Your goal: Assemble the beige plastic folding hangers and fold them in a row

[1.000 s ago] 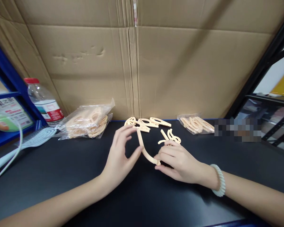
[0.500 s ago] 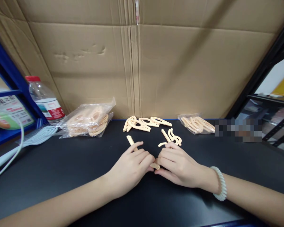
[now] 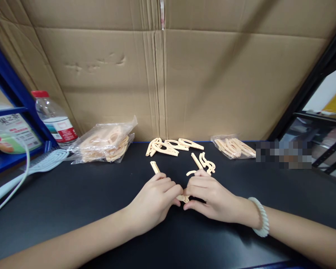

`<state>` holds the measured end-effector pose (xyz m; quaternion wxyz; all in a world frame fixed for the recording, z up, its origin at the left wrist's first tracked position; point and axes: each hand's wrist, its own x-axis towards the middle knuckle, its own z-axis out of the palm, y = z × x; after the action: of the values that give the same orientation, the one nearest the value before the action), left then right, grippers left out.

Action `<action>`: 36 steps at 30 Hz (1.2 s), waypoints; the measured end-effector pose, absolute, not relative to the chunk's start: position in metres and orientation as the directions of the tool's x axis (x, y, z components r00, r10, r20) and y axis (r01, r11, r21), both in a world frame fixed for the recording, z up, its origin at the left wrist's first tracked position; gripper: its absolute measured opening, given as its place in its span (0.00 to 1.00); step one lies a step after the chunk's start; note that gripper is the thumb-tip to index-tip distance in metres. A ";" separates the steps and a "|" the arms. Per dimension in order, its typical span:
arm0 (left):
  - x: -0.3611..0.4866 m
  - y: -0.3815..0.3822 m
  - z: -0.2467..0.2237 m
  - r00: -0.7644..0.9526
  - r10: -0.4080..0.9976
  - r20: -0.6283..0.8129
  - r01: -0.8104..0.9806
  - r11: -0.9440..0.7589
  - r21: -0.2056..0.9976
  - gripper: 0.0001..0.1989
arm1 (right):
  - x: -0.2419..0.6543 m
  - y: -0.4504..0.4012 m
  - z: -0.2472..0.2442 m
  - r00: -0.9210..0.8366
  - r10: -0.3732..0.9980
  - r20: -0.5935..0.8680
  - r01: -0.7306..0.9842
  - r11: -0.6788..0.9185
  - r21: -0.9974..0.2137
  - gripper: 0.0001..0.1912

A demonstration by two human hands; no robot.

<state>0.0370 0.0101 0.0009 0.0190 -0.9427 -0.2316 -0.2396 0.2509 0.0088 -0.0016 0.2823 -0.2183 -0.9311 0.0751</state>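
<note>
Within left fingers [image 3: 172, 190], near end at right fingers [image 3: 197, 191]: a pale strip [image 3: 155, 167].

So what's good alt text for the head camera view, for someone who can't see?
A left hand and a right hand grip a pale, narrow piece at a black table; behind are loose pieces, clear bags and a red-capped bottle.

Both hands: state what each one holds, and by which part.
The left hand holds a slim beige piece short of its protruding far end. The right hand pinches a beige end showing between the hands; whether that belongs to the same piece is hidden.
</note>
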 end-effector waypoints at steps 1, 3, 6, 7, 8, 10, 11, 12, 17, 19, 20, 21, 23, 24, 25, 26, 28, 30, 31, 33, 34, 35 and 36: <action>0.037 0.010 0.000 0.775 0.425 0.467 0.445 -0.892 0.075 0.08 | 0.251 0.009 -0.001 -0.741 0.451 0.498 0.359 0.892 -0.274 0.10; 0.036 0.010 0.000 0.773 0.419 0.477 0.441 -0.895 0.073 0.08 | 0.251 0.009 -0.001 -0.735 0.455 0.502 0.351 0.890 -0.292 0.10; 0.036 0.010 -0.001 0.773 0.414 0.481 0.435 -0.897 0.073 0.08 | 0.250 0.008 0.000 -0.736 0.458 0.498 0.341 0.887 -0.313 0.11; 0.035 0.010 -0.001 0.773 0.410 0.484 0.435 -0.898 0.066 0.09 | 0.249 0.007 0.001 -0.733 0.463 0.498 0.337 0.883 -0.326 0.11; 0.035 0.011 -0.001 0.775 0.395 0.493 0.430 -0.902 0.044 0.10 | 0.248 0.007 0.001 -0.724 0.476 0.500 0.334 0.875 -0.349 0.11; 0.034 0.013 0.000 0.788 0.324 0.524 0.401 -0.915 -0.037 0.13 | 0.247 0.006 0.002 -0.690 0.518 0.506 0.333 0.847 -0.414 0.09; 0.033 0.014 0.001 0.791 0.286 0.541 0.384 -0.920 -0.075 0.14 | 0.247 0.007 0.002 -0.671 0.537 0.511 0.332 0.834 -0.441 0.09; 0.033 0.014 0.002 0.791 0.262 0.553 0.375 -0.922 -0.098 0.15 | 0.248 0.007 0.003 -0.655 0.547 0.521 0.329 0.827 -0.455 0.08; 0.032 0.016 0.009 0.818 0.299 0.491 0.385 -0.919 -0.083 0.12 | 0.255 0.018 0.002 -0.646 0.482 0.592 0.358 0.876 -0.323 0.06; 0.032 0.018 0.009 0.843 0.288 0.454 0.368 -0.925 -0.096 0.12 | 0.258 0.023 0.000 -0.653 0.469 0.594 0.408 0.879 -0.245 0.07; 0.032 0.019 0.009 0.851 0.288 0.439 0.364 -0.926 -0.099 0.11 | 0.259 0.025 -0.001 -0.655 0.466 0.594 0.431 0.877 -0.213 0.07; 0.031 0.021 0.008 0.856 0.295 0.425 0.368 -0.925 -0.099 0.11 | 0.260 0.027 -0.001 -0.655 0.466 0.594 0.453 0.872 -0.185 0.08; 0.031 0.026 0.007 0.856 0.324 0.403 0.387 -0.918 -0.086 0.10 | 0.261 0.031 -0.003 -0.652 0.468 0.597 0.485 0.862 -0.146 0.08; 0.031 0.028 0.006 0.855 0.340 0.393 0.396 -0.916 -0.069 0.10 | 0.261 0.032 -0.003 -0.654 0.468 0.594 0.494 0.859 -0.132 0.08; 0.031 0.030 0.006 0.851 0.356 0.385 0.403 -0.914 -0.045 0.10 | 0.262 0.033 -0.003 -0.656 0.471 0.589 0.503 0.855 -0.124 0.08; 0.030 0.032 0.005 0.845 0.374 0.382 0.411 -0.912 -0.016 0.09 | 0.262 0.034 -0.004 -0.657 0.480 0.581 0.512 0.850 -0.124 0.08; 0.030 0.034 0.004 0.832 0.411 0.373 0.424 -0.904 0.052 0.08 | 0.262 0.036 -0.005 -0.658 0.504 0.560 0.527 0.839 -0.136 0.07; 0.029 0.036 0.003 0.816 0.450 0.362 0.440 -0.891 0.114 0.08 | 0.262 0.037 -0.006 -0.661 0.523 0.539 0.537 0.830 -0.146 0.07; 0.029 0.037 0.002 0.808 0.468 0.358 0.451 -0.882 0.135 0.07 | 0.262 0.038 -0.006 -0.663 0.528 0.531 0.539 0.829 -0.150 0.07; 0.028 0.038 -0.001 0.795 0.493 0.354 0.468 -0.869 0.161 0.07 | 0.262 0.038 -0.007 -0.670 0.531 0.518 0.539 0.828 -0.151 0.07; 0.028 0.038 -0.002 0.790 0.498 0.358 0.471 -0.866 0.166 0.07 | 0.262 0.039 -0.008 -0.672 0.532 0.516 0.540 0.828 -0.150 0.07; 0.027 0.038 -0.003 0.784 0.501 0.367 0.474 -0.864 0.167 0.07 | 0.262 0.039 -0.008 -0.672 0.531 0.516 0.542 0.828 -0.146 0.07; 0.027 0.039 -0.004 0.775 0.502 0.384 0.478 -0.863 0.165 0.08 | 0.262 0.040 -0.008 -0.671 0.530 0.518 0.544 0.827 -0.141 0.07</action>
<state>0.0271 0.0385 -0.0038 -0.0290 -0.9416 -0.2601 -0.2117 0.2618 0.0396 -0.0084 0.2794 -0.2936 -0.9141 -0.0125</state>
